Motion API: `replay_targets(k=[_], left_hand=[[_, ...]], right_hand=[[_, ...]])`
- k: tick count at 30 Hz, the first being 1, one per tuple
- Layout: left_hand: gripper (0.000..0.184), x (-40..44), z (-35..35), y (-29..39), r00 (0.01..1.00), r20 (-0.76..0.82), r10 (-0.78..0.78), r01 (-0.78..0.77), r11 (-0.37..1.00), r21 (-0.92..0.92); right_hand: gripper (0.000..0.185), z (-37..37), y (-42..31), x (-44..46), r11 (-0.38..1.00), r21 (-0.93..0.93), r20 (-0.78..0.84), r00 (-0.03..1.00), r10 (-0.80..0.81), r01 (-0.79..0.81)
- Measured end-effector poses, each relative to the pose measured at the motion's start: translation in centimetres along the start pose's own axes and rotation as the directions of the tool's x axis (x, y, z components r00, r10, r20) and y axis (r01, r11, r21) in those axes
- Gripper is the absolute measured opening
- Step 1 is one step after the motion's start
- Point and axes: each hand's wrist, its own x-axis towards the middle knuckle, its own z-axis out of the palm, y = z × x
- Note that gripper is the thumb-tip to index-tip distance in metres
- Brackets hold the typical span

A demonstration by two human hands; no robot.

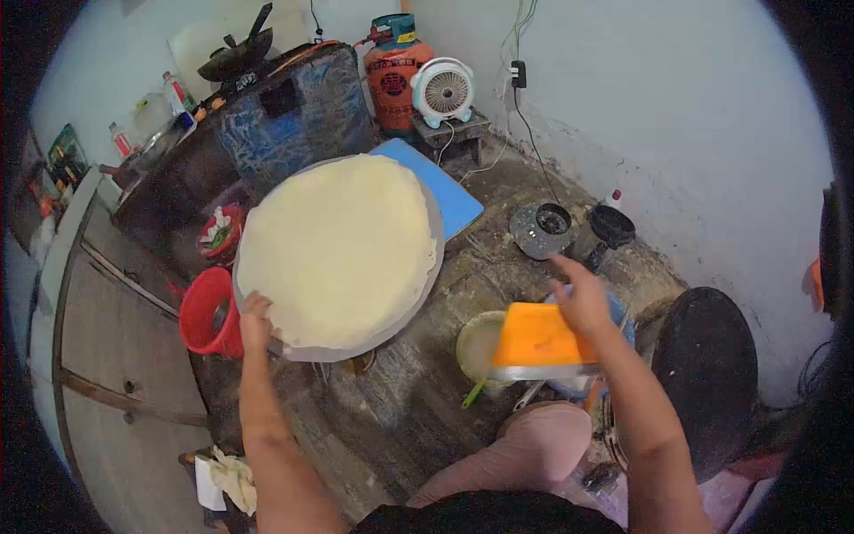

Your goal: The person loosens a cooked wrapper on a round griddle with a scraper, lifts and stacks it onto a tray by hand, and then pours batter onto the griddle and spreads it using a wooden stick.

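My left hand (256, 322) is at the lower left edge of a large round stack of thin pale sheets (342, 249), its curled fingers at the rim. A pale round sheet or tray shows beneath the stack. My right hand (583, 301) is at the right with thumb and forefinger apart. Beside its wrist is a slightly blurred orange flat-topped object (544, 336) with a silvery lower edge; I see no fingers round it. Under the orange object are a bowl of pale liquid (480, 331) and a partly hidden blue basin (625, 327). A green handle (473, 394) sticks out from the bowl.
A red bucket (203, 311) stands left of the stack. A blue board (454, 191) lies behind it. Farther back are a gas cylinder (391, 76) and a small fan (445, 92). At the right are a round grey device (540, 233) and a black round plate (707, 378).
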Motion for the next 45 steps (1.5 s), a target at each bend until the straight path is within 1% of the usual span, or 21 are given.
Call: replay_targets(k=[4,7,9,12,14,16,17,18,23,29,31,32,34,35,36,37,39,40,42,43,45], left_hand=[[0.024,2.4,-0.6,-3.9,0.993,0.106,0.050,-0.061,0.993,0.100],[0.020,3.6,-1.5,-4.5,0.972,0.218,-0.084,0.032,0.972,0.234],[0.024,3.9,-0.8,-6.4,0.797,0.570,-0.199,-0.138,0.859,0.492],[0.032,3.0,-2.3,1.6,0.796,0.502,-0.338,-0.182,0.658,0.731],[0.049,3.7,-0.4,5.0,0.712,0.601,-0.364,-0.015,0.847,0.531],[0.054,1.9,4.0,5.8,0.783,0.608,-0.129,-0.136,0.920,0.369],[0.058,1.9,4.0,9.6,0.708,0.624,-0.332,0.087,0.917,0.389],[0.064,0.7,4.8,10.9,0.674,0.654,-0.342,0.173,0.935,0.311],[0.067,0.0,7.0,13.8,0.733,0.574,-0.365,0.145,0.909,0.391],[0.065,0.9,6.4,14.7,0.696,0.598,-0.398,0.170,0.900,0.401],[0.065,0.4,6.5,15.1,0.791,0.502,-0.350,0.113,0.890,0.442],[0.061,-0.2,6.5,16.4,0.948,0.287,-0.137,0.019,0.925,0.379],[0.057,-0.4,6.7,20.0,0.924,0.381,-0.014,0.007,1.000,0.021],[0.057,-1.7,7.7,22.6,0.972,0.183,0.149,-0.108,0.970,-0.217],[0.059,-3.1,8.3,25.3,0.924,0.327,0.196,0.009,0.846,-0.533],[0.058,-4.3,8.5,29.1,0.889,0.415,0.196,0.281,0.482,-0.830],[0.056,-5.2,4.8,36.7,0.705,0.663,0.251,0.667,0.084,-0.740],[0.056,-5.2,4.4,38.7,0.703,0.660,0.264,0.665,0.084,-0.742],[0.034,-5.2,4.2,41.3,0.673,0.650,0.352,0.740,-0.309,-0.598],[0.034,-4.7,4.5,41.5,0.668,0.649,0.364,0.744,-0.307,-0.593],[0.021,-2.2,5.8,41.0,0.607,0.795,0.006,0.717,-0.435,-0.544]], right_hand=[[0.037,-5.8,7.6,-3.6,0.958,-0.102,-0.119,0.959,0.256,-0.268],[0.036,-7.3,15.5,-8.2,0.899,0.110,-0.214,0.874,0.437,-0.423],[0.034,-8.2,19.1,-11.5,0.830,0.312,-0.226,0.813,0.537,-0.461],[0.034,-8.6,22.5,-16.9,0.690,0.472,-0.199,0.696,0.690,-0.549],[0.031,-8.3,23.1,-19.4,0.605,0.582,-0.188,0.634,0.750,-0.544],[0.028,-7.7,23.4,-21.6,0.579,0.611,-0.159,0.633,0.758,-0.540],[0.025,-7.7,23.6,-22.1,0.552,0.639,-0.151,0.617,0.773,-0.535],[0.025,-7.7,23.0,-22.1,0.557,0.637,-0.148,0.624,0.767,-0.533],[0.024,-8.4,16.1,-21.4,0.221,0.838,0.114,0.556,0.823,-0.499],[0.025,-7.8,15.8,-21.3,0.070,0.887,0.195,0.507,0.840,-0.457],[0.031,-8.0,15.2,-20.7,-0.019,0.878,0.270,0.461,0.845,-0.479],[0.036,-8.2,14.3,-19.8,-0.075,0.887,0.354,0.567,0.744,-0.456],[0.039,-7.2,11.7,-17.4,-0.185,0.897,0.425,0.671,0.608,-0.400],[0.040,-6.4,10.1,-15.9,-0.188,0.903,0.424,0.728,0.539,-0.387],[0.039,-5.3,9.8,-14.8,-0.188,0.918,0.396,0.785,0.476,-0.349],[0.038,-4.3,8.0,-13.1,-0.196,0.924,0.380,0.836,0.397,-0.327],[0.036,-1.6,5.4,-10.7,-0.198,0.914,0.405,0.826,0.392,-0.354],[0.035,-0.8,1.7,-9.0,-0.222,0.918,0.390,0.852,0.349,-0.329],[0.038,0.5,-2.0,-7.4,-0.217,0.905,0.412,0.879,0.239,-0.365],[0.040,0.9,-3.0,-7.1,-0.209,0.896,0.435,0.871,0.229,-0.393],[0.041,1.0,-2.7,-7.0,0.160,0.857,0.418,0.841,0.344,-0.491]])
